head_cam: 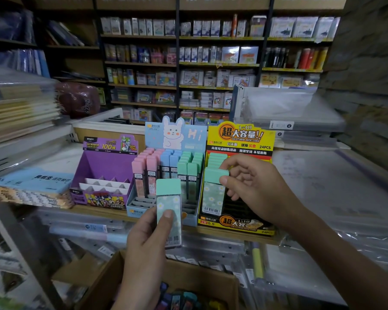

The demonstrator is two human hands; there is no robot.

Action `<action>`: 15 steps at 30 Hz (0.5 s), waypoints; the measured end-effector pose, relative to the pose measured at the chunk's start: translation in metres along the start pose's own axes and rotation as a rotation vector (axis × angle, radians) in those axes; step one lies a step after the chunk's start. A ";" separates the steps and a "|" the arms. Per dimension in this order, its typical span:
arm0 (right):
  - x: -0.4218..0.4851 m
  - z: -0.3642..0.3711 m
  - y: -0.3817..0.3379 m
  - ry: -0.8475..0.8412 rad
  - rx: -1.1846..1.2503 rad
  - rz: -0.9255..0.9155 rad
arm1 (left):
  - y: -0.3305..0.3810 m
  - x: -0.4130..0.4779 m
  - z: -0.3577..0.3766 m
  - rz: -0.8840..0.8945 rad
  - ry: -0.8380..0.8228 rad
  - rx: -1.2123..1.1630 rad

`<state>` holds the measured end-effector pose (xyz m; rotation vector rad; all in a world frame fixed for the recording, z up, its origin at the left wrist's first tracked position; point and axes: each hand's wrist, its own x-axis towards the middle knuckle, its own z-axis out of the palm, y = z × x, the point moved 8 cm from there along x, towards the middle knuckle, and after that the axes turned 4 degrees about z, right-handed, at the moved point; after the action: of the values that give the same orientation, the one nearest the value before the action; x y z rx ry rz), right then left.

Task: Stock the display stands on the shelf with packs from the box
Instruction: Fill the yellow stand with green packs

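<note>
Stationery racks fill the dim back wall, and a wooden shelf in front carries three cardboard stands.

The left grip grasps a pack upright, thumb pressed on its front and fingers behind. This pack is a slim clear case with a mint cap, a mint label printed with daisies and a barcode at its foot. It is held in the air just before the blue stand.

The right grip pinches a second pack of the same look by its cap. Its lower end sits in the front of the yellow stand, slightly tilted, and more mint caps line up behind it.

The blue stand, topped by a bunny card, holds rows of pink, blue and mint caps. Left of it, a purple stand shows white dividers.

Below the shelf, at the bottom edge, an open brown box holds dark and coloured packs, too blurred to tell apart.
</note>
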<state>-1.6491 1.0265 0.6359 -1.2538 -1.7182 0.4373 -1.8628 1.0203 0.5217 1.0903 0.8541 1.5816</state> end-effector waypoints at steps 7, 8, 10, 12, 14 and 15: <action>0.000 0.002 0.005 -0.023 -0.048 -0.032 | 0.006 0.002 0.000 0.046 -0.021 0.008; -0.001 0.003 0.005 -0.023 -0.055 -0.042 | 0.006 0.002 0.000 0.053 -0.018 0.008; -0.002 0.005 0.005 -0.014 -0.083 -0.067 | 0.008 0.003 0.001 0.074 -0.022 0.022; -0.003 0.006 0.005 0.002 -0.132 -0.089 | 0.008 0.004 0.002 0.092 -0.032 0.034; -0.006 0.007 0.004 0.019 -0.191 -0.112 | 0.009 0.005 0.003 0.101 -0.049 0.048; -0.007 0.008 0.004 0.028 -0.210 -0.120 | 0.009 0.005 0.004 0.104 -0.058 0.057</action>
<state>-1.6534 1.0234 0.6254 -1.2885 -1.8405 0.1713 -1.8628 1.0230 0.5324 1.2325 0.8188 1.6116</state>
